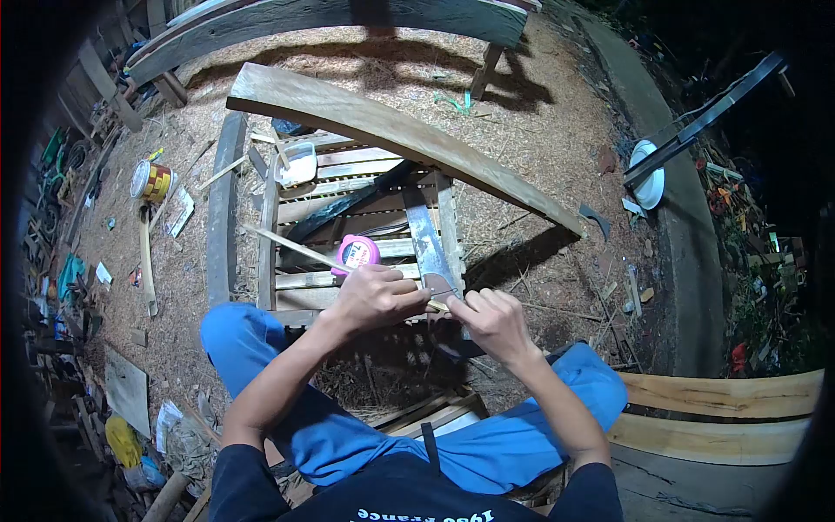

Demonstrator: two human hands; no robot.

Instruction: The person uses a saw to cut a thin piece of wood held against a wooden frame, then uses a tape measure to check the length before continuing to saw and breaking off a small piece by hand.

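A thin wooden stick (296, 246) slants from the upper left into my left hand (378, 296), whose fingers are wrapped round it. Its light end comes out between the hands and meets the pinched fingers of my right hand (494, 324). A thin dark line shows between my thumbs; I cannot make out what it is. Just beyond my left hand, a pink tape measure (358, 252) rests on a slatted wooden crate (300, 280). Beyond my fingers lies a long flat metal blade (424, 230), its lower end partly hidden near my right hand.
A thick curved plank (391, 135) lies across the crate's far side. On the crate are a clear plastic tub (297, 165) and a dark long object (348, 204). A beam (226, 209) stands left, a bench (348, 35) behind, and boards (722, 396) at right.
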